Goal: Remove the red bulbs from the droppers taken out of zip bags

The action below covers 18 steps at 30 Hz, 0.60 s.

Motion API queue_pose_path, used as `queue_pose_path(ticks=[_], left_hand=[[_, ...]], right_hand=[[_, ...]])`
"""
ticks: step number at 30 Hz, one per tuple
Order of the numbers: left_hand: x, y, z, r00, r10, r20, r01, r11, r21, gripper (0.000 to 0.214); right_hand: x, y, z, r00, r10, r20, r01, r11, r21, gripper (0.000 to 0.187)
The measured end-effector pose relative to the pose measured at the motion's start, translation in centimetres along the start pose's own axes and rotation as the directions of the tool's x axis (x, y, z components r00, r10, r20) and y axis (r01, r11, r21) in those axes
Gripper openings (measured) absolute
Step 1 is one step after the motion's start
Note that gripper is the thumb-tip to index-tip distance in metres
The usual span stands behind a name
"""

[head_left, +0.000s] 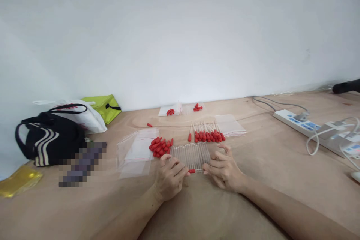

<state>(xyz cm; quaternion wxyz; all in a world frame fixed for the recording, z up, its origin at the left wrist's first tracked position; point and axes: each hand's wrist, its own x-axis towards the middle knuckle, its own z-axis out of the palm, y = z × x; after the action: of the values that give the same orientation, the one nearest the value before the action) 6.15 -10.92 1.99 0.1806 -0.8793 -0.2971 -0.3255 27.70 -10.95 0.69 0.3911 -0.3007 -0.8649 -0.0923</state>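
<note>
My left hand (169, 175) and my right hand (224, 169) rest on the wooden table (253, 195), fingers curled toward each other. Between their fingertips is a small red rubber cap (191, 171), pinched at the near edge of a row of clear glass tubes (191, 154). A pile of loose red caps (161, 146) lies just left of the tubes. Behind them is a row of finished droppers with red bulbs (207, 135).
Clear zip bags (135, 152) lie left of the caps, another bag (230, 125) at the back right. Small bags with red caps (171, 111) sit by the wall. A black striped bag (47, 135), white and green bags stand left. Power strips (317, 127) with cables lie right.
</note>
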Motion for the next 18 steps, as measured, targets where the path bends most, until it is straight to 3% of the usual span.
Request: queue_pose_path(ticks=[11,18], left_hand=[[0.1,0.7,-0.3,0.994,-0.087,0.065,0.095,0.986,-0.137,0.026],[0.4,0.7,-0.3,0.972,-0.179,0.151,0.214,0.941,-0.263,0.029]], right_hand=[[-0.4,0.4,-0.6,0.989,-0.127,-0.079,0.118,0.987,-0.112,0.017],[-1.1,1.0,-0.6,0.961,-0.257,-0.099,0.217,0.928,-0.303,0.016]])
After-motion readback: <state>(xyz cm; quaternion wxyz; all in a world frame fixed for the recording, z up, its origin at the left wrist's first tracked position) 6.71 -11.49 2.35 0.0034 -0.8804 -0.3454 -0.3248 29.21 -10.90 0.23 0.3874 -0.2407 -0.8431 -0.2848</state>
